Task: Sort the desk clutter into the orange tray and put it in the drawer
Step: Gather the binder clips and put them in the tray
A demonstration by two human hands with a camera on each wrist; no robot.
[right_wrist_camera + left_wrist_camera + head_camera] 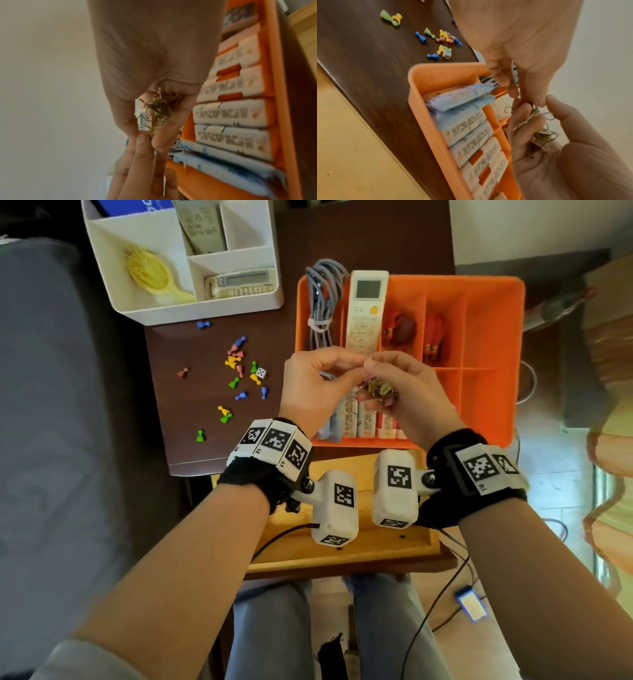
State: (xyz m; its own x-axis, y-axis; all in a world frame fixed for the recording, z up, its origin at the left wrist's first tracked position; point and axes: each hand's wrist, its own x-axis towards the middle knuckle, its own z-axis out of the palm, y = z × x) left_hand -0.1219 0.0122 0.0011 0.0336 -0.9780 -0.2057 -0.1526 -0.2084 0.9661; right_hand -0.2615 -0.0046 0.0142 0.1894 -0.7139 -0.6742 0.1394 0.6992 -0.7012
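Dark wood-grain desk (pixel 205 419). Orange plastic tray (pixel 493 337), divided compartments, sits on it w/ packets, remote, cable. Above its near edge, right hand (pixel 404 392) cups tangled wire-handled binder clips (pixel 378 390); left hand (pixel 315 385) pinches one.

My cupped right hand (pixel 404 392) half hides the tangled greenish metal binder clips (pixel 378 390); their count stays unclear.
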